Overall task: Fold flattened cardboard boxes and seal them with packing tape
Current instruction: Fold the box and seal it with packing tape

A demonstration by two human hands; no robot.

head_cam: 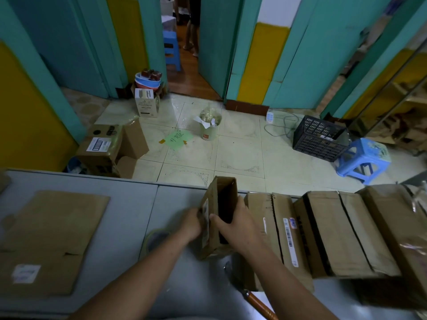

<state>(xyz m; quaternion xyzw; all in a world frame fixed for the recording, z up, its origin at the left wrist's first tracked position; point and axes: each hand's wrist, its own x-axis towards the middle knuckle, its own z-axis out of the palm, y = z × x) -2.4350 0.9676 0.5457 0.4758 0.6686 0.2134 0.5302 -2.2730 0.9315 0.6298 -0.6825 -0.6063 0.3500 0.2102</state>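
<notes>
Grey table (129, 204) close under the camera, in a tiled room with teal doors. At the near edge, an orange-handled tool (256, 301), partly under the right forearm. Just beyond, mid-table, the small cardboard box (219, 199): opened into a sleeve, dark inside, long axis pointing away from the body, far end near the table's far edge. Gripped at its near end from both sides: left hand (191, 224) curled onto the labelled left wall, right hand (233, 224) clasping the right wall, thumb hooked over the opening. Probably being squared up before any flap closing.

Left of the box, just beside the left forearm and partly hidden by it, the roll of packing tape (157, 239): nearer the left hand, nothing between. Further left, a flattened cardboard sheet (53, 239). Hard against the box on the right, strapped bundles of flat boxes (346, 232), leaving little room that side.

On the floor beyond: a bin (210, 125), a black crate (318, 139), a blue stool (362, 158).
</notes>
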